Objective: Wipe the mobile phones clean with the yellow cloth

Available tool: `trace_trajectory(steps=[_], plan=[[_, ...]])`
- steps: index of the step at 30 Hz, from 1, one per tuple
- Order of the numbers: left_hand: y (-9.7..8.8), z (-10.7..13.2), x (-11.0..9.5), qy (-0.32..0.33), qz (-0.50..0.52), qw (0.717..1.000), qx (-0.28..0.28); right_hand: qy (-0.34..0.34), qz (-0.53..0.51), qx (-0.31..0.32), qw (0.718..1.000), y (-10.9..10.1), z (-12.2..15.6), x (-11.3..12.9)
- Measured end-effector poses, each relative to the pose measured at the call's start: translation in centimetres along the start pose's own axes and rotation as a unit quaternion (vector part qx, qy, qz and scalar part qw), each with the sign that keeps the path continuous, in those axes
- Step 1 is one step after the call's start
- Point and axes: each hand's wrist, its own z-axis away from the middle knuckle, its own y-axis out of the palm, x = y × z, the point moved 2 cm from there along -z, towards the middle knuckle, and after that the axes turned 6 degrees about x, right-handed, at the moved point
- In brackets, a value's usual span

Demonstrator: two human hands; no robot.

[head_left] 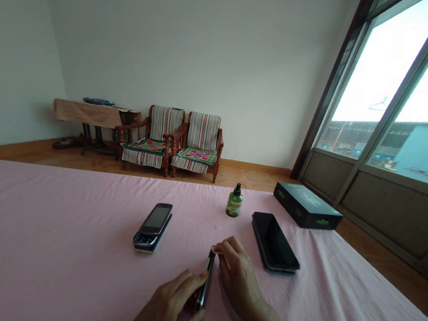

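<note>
Through the head feed I have a slim dark phone-like device (208, 275) tipped up on edge between the two hands, over the pink cloth (59, 257). Its long axis runs near to far, the far end slanting slightly right. My left hand (170, 299) grasps its near part from the left, thumb and forefinger on it; my right hand (239, 275) pinches its far end from the right. Both touch it, so neither is nearer.
</note>
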Motion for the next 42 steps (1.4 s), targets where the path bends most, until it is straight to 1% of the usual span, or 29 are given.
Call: trace_trajectory(steps=[5, 13, 21, 26, 30, 32, 34, 36, 39, 42], plan=[[0.0, -0.1, -0.3, 0.0, 0.015, 1.0, -0.008, -0.01, 0.0, 0.026, 1.0, -0.3, -0.1, 0.5], [-0.1, -0.2, -0.3, -0.011, 0.026, 1.0, 0.004, -0.013, 0.001, 0.059, 0.998, -0.6, -0.1, 1.4], [0.1, -0.1, -0.9, -0.012, 0.0, 1.0, 0.009, -0.001, -0.007, 0.065, 0.998, -0.8, -0.3, 1.2], [0.8, 0.5, -0.4, 0.012, -0.047, 0.999, -0.002, -0.003, -0.012, 0.074, 0.997, -0.8, 0.1, 1.8], [1.0, 0.4, 0.0, 0.017, -0.046, 0.999, 0.007, -0.002, -0.048, 0.094, 0.994, -1.1, 0.6, 2.5], [0.9, 0.2, -0.2, 0.008, -0.04, 0.999, 0.012, 0.014, -0.062, 0.072, 0.995, -1.5, 0.5, 2.4], [0.9, 0.2, -0.5, -0.003, -0.031, 0.999, 0.018, 0.034, -0.058, 0.029, 0.997, -1.9, 0.0, 2.0], [0.8, 0.2, -0.8, -0.014, -0.025, 0.999, 0.02, 0.042, -0.048, 0.004, 0.998, -2.1, -0.8, 1.5], [0.9, 0.3, -1.2, -0.029, -0.026, 0.999, 0.015, 0.026, -0.04, 0.015, 0.999, -1.6, -1.9, 0.9], [1.0, 0.2, -1.3, -0.049, -0.024, 0.998, 0.021, 0.004, -0.035, 0.034, 0.999, -0.9, -2.2, 0.6]])
